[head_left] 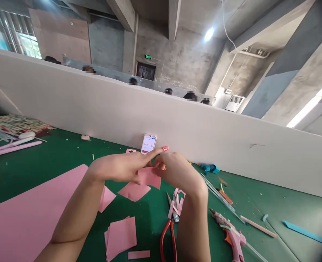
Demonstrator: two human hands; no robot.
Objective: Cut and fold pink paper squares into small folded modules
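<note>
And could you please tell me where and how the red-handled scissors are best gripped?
Probably by the red handles, from the person's side: these point that way, while the blades point away, among pink strips. Coming from the left looks freer, since the right forearm crowds the other side.

Concrete wall [188, 54] | white partition [95, 105] | green tabletop [60, 149] | barred window [21, 38], left | green sign [148, 56] lit | bright lamp [209, 34]

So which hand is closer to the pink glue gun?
The right. The right hand is beyond the pink glue gun and to its left; the left hand is even farther left.
</note>
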